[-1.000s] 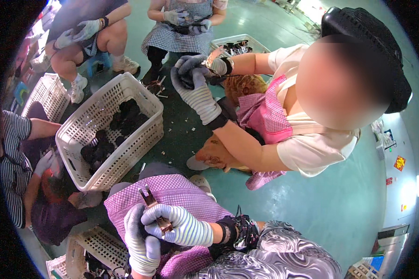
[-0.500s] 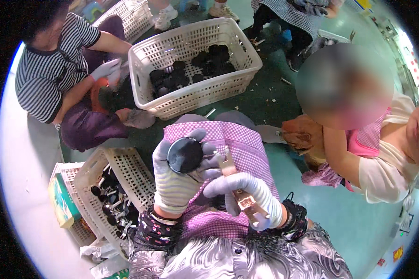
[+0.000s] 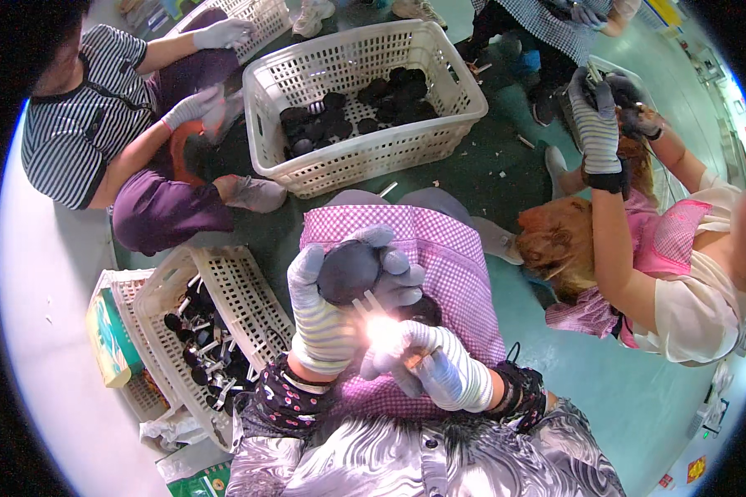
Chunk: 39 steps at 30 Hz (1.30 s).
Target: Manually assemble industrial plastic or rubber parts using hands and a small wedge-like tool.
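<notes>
Down over the checked apron [image 3: 439, 248] on the lap, the gloved left hand [image 3: 327, 311] has its fingers wrapped round a dark round part [image 3: 350, 271], while just below it the right hand [image 3: 427, 364] is clenched on a small tool [image 3: 414, 358], its tip lost in glare, and a white basket [image 3: 224, 306] of parts sits left.

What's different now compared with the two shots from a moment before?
The left hand now holds a round dark part up over the lap; a second ago both hands held only a small tool low down. The right hand has brought that tool up against the part. The view swung from the white basket toward the lap. The gloves stayed on, and the people nearby kept working.
</notes>
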Tool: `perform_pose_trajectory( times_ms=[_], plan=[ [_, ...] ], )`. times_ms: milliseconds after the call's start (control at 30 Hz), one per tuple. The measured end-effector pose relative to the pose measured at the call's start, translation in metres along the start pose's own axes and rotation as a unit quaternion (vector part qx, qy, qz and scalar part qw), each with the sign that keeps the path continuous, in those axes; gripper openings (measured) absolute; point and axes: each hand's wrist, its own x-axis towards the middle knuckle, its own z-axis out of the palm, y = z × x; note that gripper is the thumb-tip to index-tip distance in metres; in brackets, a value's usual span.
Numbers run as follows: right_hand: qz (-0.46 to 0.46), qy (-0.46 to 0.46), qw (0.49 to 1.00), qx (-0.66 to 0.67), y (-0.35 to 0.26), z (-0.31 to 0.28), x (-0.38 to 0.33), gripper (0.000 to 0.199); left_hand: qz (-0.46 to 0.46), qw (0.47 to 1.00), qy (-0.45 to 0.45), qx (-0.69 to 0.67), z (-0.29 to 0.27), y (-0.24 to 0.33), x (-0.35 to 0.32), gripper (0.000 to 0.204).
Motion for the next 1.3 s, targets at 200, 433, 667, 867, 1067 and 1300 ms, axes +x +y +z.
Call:
perform_pose_trajectory(
  times_ms=[200,433,667,867,1067,1300],
  plan=[
    [0.053,0.040,0.998,-0.021,-0.007,0.008,0.000,0.052,0.016,0.997,-0.002,0.070,-0.010,0.001,-0.004,0.067],
    [0.055,0.050,0.997,-0.005,0.006,0.001,0.012,0.063,0.011,0.977,-0.065,0.202,-0.018,0.005,-0.011,0.065],
    [0.133,0.024,0.991,0.014,0.009,-0.004,0.011,0.063,0.011,0.947,-0.039,0.319,-0.015,0.006,-0.016,0.062],
    [0.107,0.054,0.992,0.037,0.005,-0.003,0.010,0.064,-0.023,0.929,-0.047,0.366,-0.017,0.012,-0.011,0.060],
    [-0.065,0.039,0.974,-0.215,0.013,-0.016,0.007,0.050,0.064,0.930,0.061,0.358,-0.015,0.010,-0.012,0.045],
    [-0.071,0.232,0.958,-0.153,-0.013,-0.025,0.014,0.053,0.074,0.731,-0.185,0.652,0.010,0.005,-0.028,0.042]
  ],
)
